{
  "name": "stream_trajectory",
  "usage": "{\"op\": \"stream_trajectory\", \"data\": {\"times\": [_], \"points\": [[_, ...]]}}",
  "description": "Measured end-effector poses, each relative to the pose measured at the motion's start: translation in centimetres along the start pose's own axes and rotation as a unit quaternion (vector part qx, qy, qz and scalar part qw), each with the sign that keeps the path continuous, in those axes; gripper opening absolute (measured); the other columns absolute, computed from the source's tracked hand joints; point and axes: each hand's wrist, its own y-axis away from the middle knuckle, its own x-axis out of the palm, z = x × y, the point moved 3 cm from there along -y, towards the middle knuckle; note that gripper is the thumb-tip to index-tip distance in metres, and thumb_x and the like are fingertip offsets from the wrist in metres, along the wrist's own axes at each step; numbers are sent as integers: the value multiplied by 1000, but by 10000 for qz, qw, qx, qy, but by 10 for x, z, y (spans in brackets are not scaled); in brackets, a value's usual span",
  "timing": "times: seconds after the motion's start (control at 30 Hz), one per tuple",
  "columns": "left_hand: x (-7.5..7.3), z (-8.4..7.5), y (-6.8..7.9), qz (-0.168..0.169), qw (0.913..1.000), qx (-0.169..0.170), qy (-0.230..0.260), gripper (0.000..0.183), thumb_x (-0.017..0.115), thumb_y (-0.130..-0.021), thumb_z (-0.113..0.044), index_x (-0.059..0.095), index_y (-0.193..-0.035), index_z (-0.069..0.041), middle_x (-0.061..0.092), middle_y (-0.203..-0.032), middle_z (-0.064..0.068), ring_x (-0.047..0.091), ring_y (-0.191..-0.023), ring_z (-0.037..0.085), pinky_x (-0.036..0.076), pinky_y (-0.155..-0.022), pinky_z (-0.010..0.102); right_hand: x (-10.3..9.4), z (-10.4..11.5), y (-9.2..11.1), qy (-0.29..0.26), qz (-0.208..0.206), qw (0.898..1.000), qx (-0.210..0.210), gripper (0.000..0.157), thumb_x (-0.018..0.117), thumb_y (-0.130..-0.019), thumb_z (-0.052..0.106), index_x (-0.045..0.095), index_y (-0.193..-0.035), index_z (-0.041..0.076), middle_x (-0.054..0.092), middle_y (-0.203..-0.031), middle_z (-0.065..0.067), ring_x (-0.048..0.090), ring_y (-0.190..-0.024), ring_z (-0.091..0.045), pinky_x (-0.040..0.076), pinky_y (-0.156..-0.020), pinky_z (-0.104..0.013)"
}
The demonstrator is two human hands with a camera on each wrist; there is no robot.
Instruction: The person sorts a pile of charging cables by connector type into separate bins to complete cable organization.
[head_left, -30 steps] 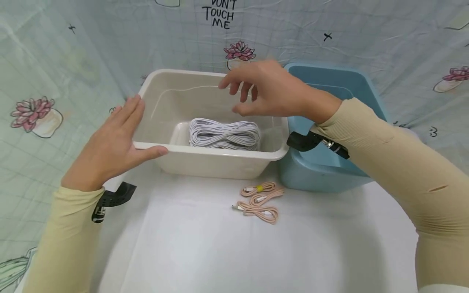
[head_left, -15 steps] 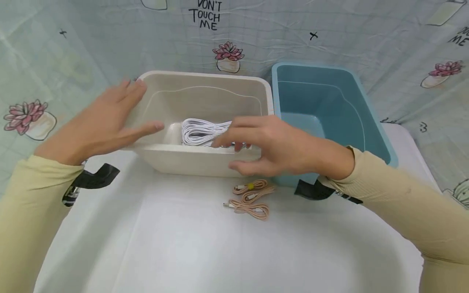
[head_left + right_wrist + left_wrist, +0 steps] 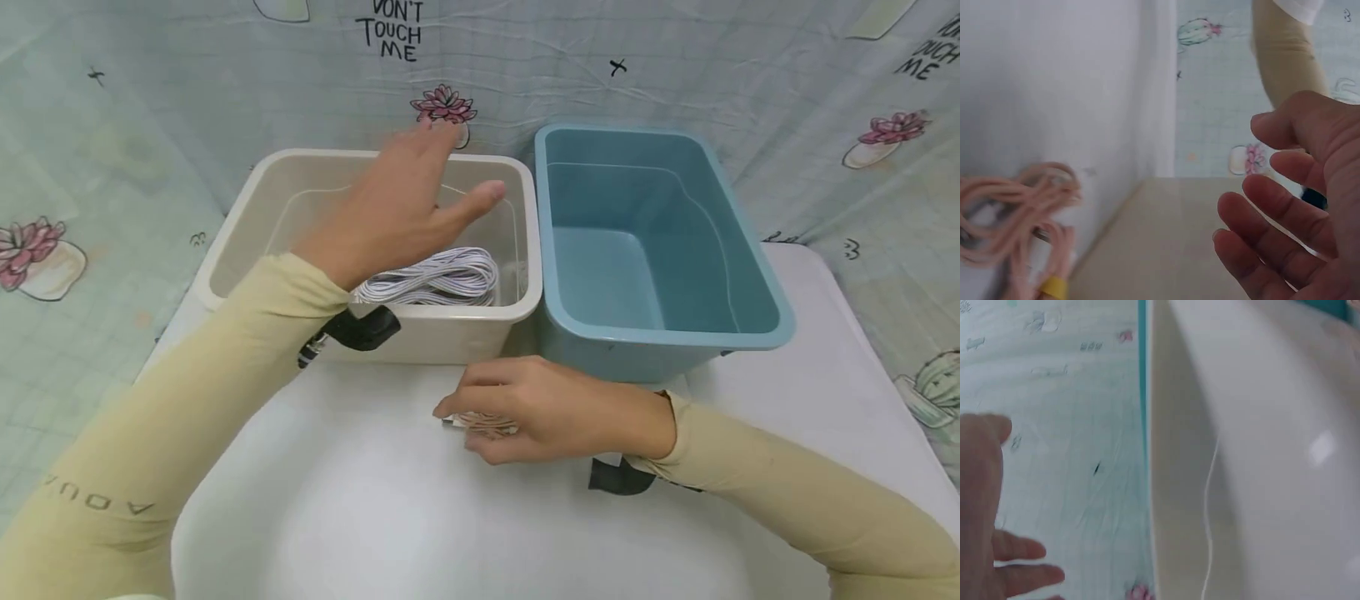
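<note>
In the head view my left hand (image 3: 397, 212) hovers over the cream bin (image 3: 480, 313), fingers spread and blurred by motion, with nothing held. A coiled bundle of white cord (image 3: 446, 279) lies inside that bin, partly hidden by this hand. My right hand (image 3: 551, 408) reaches down over the peach charging cables (image 3: 491, 425) on the table, covering most of them. Seen from the right wrist, its loosely bent fingers (image 3: 1266, 234) stand apart from the looped cables (image 3: 1029, 206), one tied with a yellow band.
A blue bin (image 3: 675, 338) stands right of the cream one, their rims close together. Behind both rises a patterned cloth (image 3: 525, 67) with printed plants. White cloth (image 3: 375, 500) covers the table in front.
My left hand has left the cream bin's left rim and swung right above it. The right hand has come down from over the cream bin to the peach cables.
</note>
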Motion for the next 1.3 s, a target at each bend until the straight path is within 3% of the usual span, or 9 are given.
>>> {"op": "stream_trajectory", "data": {"times": [0.17,0.3,0.4,0.5,0.63,0.9,1.1,1.3], "points": [[24,-28,-18,90,9999,-39,142,92,39,-100,-72,25,-164,-6,31,-170,13,20,-163,31,16,-137,44,23,-12,8,48,-148,9998,123,29,75,-92,11,70,-120,12,64,-92,4,50,-70,3,45,-68,-5],[43,-51,-30,196,9996,155,-136,92,38,-100,-74,31,-161,-6,40,-166,12,24,-162,31,15,-137,40,36,-19,14,258,-321,9984,382,29,78,-88,11,72,-117,11,65,-90,3,50,-70,1,46,-68,-12],[55,-63,-32,285,9984,204,-452,93,34,-100,-75,30,-162,-7,39,-167,10,23,-162,31,13,-137,39,45,-22,19,520,-329,9960,650,32,79,-86,13,73,-117,14,70,-98,4,60,-81,-2,53,-77,-22],[64,-70,-33,400,9969,194,-646,95,32,-100,-76,24,-164,-6,31,-171,11,18,-164,32,13,-137,41,52,-25,23,687,-202,9930,936,33,78,-86,15,73,-119,16,74,-113,1,69,-104,-11,58,-90,-34],[72,-74,-32,612,9960,153,-639,99,29,-100,-77,17,-165,-4,24,-173,13,11,-165,32,12,-138,43,59,-29,26,729,-132,9902,1183,32,76,-87,12,75,-118,16,76,-122,-2,70,-119,-17,57,-94,-38],[89,-75,-31,985,9936,162,-526,101,27,-100,-77,12,-166,-2,13,-176,15,7,-166,28,9,-138,42,64,-34,27,780,-369,9862,1414,30,78,-81,7,78,-110,14,78,-118,-4,71,-99,-15,56,-87,-35],[91,-76,-31,1055,9924,105,-629,105,26,-98,-80,10,-166,-2,7,-176,14,3,-166,26,7,-138,41,66,-34,31,1136,-347,9834,1369,36,79,-78,4,77,-112,14,78,-122,-6,72,-101,-18,58,-89,-38],[91,-74,-30,1190,9900,31,-753,103,26,-99,-78,6,-166,-2,2,-176,14,-2,-166,26,5,-138,40,68,-31,31,1610,-230,9798,1166,32,82,-82,9,76,-113,15,76,-122,-5,73,-110,-18,63,-83,-31]]}}
